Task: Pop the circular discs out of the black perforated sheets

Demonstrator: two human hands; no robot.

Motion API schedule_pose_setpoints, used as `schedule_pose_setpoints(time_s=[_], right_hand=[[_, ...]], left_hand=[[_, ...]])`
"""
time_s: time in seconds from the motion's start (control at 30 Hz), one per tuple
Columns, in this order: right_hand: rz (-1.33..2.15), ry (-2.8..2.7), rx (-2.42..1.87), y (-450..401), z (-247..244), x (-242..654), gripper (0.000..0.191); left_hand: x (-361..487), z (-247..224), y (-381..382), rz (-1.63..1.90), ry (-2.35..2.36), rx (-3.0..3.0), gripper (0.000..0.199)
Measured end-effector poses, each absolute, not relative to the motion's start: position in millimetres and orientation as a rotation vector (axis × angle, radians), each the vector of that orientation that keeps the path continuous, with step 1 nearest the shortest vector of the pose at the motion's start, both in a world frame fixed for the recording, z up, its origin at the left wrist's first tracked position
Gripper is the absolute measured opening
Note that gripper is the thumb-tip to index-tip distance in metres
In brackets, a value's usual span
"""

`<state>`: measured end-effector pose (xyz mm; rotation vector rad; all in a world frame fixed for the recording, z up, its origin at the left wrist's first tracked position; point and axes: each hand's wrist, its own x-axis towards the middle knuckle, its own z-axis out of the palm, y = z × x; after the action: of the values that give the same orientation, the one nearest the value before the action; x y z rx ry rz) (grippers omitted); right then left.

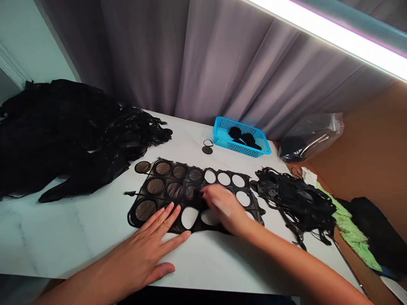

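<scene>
A black sheet [182,199] with rows of round cut-outs lies flat on the white table. Dark discs [155,186] fill the holes on its left part, while white table shows through those on the right. My left hand [155,237] presses flat on the sheet's near edge, fingers spread, partly covering a disc. Over the middle of the sheet, my right hand [227,207] is slightly blurred, its fingers pinched together beside a disc in the middle row. What they hold, if anything, is hidden. A loose dark disc [143,167] rests at the sheet's upper left corner.
A large heap of black material [63,135] covers the table's left. A blue basket [241,148] with black pieces stands at the back, near a small disc [207,150]. Tangled black scraps [295,199], a clear bag [313,135] and a green cloth [352,233] are on the right.
</scene>
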<state>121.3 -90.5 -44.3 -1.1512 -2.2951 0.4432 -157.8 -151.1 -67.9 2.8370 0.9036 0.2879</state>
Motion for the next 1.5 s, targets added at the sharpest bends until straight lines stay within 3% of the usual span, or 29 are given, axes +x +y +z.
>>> schedule_pose_setpoints(time_s=[0.13,0.27,0.5,0.8,1.33,1.5], right_hand=[[0.505,-1.972,-1.396,-46,-36,142,0.016],[0.652,-2.116,-1.236,-44,-37,127,0.012],[0.911,-2.337,-0.927,-58,-45,104,0.007],[1.062,-2.269,-0.914,-55,-43,110,0.018],[1.057,-2.305,-0.925,-54,-40,110,0.018],[0.819,-2.429,-0.95,-71,-47,101,0.011]], left_hand=[[-158,-63,-154,0.267,0.927,2.866,0.073],[-149,-57,-141,0.302,0.983,2.879,0.079],[-137,-58,-104,0.28,0.978,2.833,0.068],[-141,-75,-106,0.345,0.992,2.837,0.077],[-141,-75,-107,0.346,1.008,2.859,0.074],[-142,-71,-107,0.335,1.014,2.864,0.071]])
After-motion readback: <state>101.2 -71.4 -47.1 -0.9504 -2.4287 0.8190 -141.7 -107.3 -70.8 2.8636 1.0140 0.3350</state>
